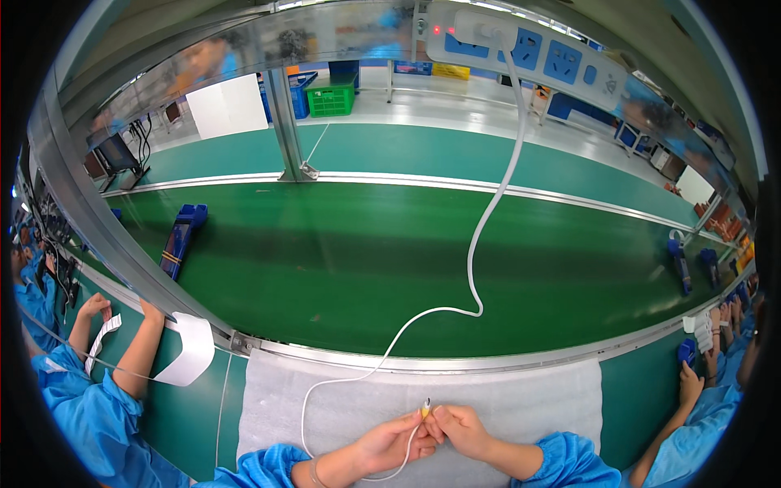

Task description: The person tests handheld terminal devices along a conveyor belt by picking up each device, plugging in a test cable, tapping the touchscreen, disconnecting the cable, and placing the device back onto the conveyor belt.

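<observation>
A white charging cable point(474, 276) hangs down from a plug-in adapter point(486, 31) and loops across the white mat point(277, 407) to my hands. Between finger and thumb, my left hand point(394, 442) pinches the cable's end, where a small metal-tipped connector point(426, 405) with a yellow band points up. My right hand point(462, 431) is closed right beside the connector, its fingertips against those of my left hand. Whether it grips anything is hidden by its fingers.
Beyond the mat runs a green conveyor belt point(350, 260) with a blue handheld device point(181, 240) at left and more blue devices point(678, 262) at right. A metal post point(285, 122) and a power strip point(561, 61) stand ahead. Co-workers in blue sleeves point(89, 407) sit on both sides.
</observation>
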{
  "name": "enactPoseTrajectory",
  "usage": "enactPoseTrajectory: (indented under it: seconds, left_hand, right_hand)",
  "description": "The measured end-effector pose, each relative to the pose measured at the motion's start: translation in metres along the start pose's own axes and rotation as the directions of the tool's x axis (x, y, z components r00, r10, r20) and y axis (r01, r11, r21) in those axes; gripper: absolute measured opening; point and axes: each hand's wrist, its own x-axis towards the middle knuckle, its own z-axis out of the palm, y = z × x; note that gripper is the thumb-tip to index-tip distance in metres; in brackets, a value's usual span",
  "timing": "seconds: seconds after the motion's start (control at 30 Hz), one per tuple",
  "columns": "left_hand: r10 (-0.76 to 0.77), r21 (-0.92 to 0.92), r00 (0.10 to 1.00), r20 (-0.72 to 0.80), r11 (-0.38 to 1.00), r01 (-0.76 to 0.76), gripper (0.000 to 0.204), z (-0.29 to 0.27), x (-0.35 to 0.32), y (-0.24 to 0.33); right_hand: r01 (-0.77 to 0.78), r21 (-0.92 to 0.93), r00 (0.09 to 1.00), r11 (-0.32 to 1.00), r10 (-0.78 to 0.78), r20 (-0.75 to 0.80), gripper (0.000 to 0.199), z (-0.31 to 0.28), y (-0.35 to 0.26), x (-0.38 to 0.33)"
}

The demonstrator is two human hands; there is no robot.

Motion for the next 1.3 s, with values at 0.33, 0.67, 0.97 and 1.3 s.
enactPoseTrajectory:
  seconds: [0.33, 0.67, 0.97, 1.3]
  left_hand:
    - [-0.002, 0.018, 0.999, -0.035, 1.0, 0.002, 0.038, 0.001, 0.0, 0.001]
    - [-0.007, 0.017, 1.0, -0.03, 1.0, 0.008, 0.039, 0.002, 0.001, 0.0]
    - [0.004, 0.037, 0.999, -0.032, 0.999, -0.002, 0.04, 0.003, 0.001, 0.002]
    - [-0.029, -0.043, 0.994, 0.109, 0.998, 0.034, 0.036, -0.01, 0.002, 0.0]
  right_hand:
    - [0.021, 0.012, 1.0, 1.0, -0.021, -0.012, 0.043, 0.001, 0.004, 0.002]
    - [0.013, 0.003, 1.0, 1.0, -0.013, -0.014, 0.042, 0.001, -0.001, 0.0]
    - [0.007, 0.039, 1.0, 0.999, -0.007, 0.001, 0.043, 0.002, -0.003, 0.002]
    - [0.003, 0.029, 1.0, 1.0, -0.003, -0.009, 0.043, 0.002, 0.0, 0.001]
